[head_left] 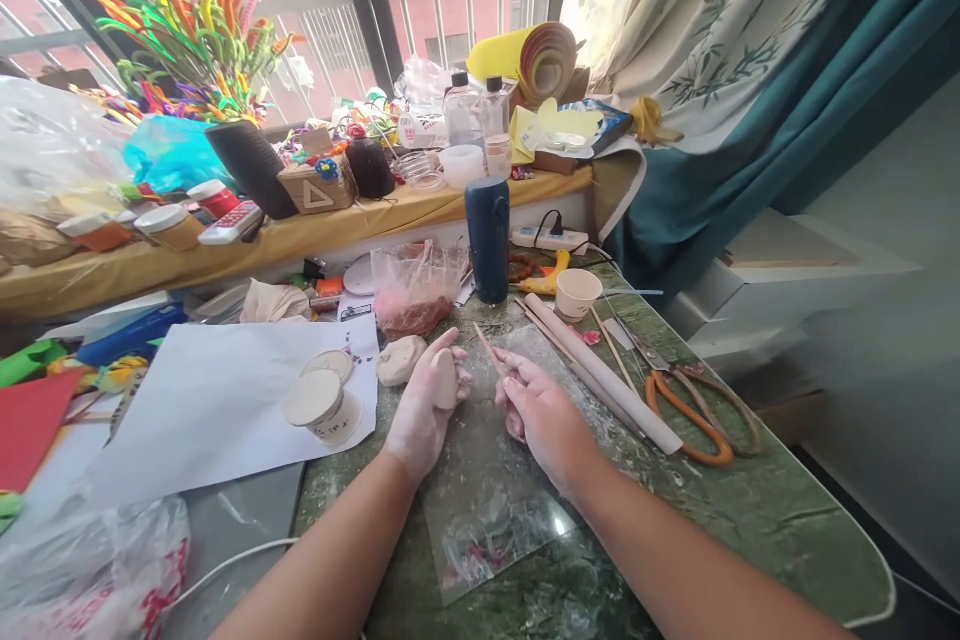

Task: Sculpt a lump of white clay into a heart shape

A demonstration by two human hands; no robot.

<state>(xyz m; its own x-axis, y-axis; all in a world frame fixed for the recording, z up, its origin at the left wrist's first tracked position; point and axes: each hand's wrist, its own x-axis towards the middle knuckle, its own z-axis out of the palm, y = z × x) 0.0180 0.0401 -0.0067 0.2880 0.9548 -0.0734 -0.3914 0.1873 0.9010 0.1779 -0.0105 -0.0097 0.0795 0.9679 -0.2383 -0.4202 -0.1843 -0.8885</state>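
In my left hand [424, 410] lies a flat oval piece of pale clay [445, 380], held on edge between the thumb and fingers. My right hand [536, 410] pinches a thin wooden stick [487, 345], its tip pointing up and to the left, apart from the clay. Both hands are dusted white. Behind the left hand a larger lump of clay [400, 361] rests on the table. Below the hands lies a clear plastic sheet [495, 530] smeared with residue.
Right of my hands lie a long pale roller [607, 375] and orange-handled scissors [690, 420]. Ahead stand a dark blue bottle [487, 240] and a paper cup [578, 293]. On white paper [225, 400] at left, a clay disc [313, 398] tops another cup.
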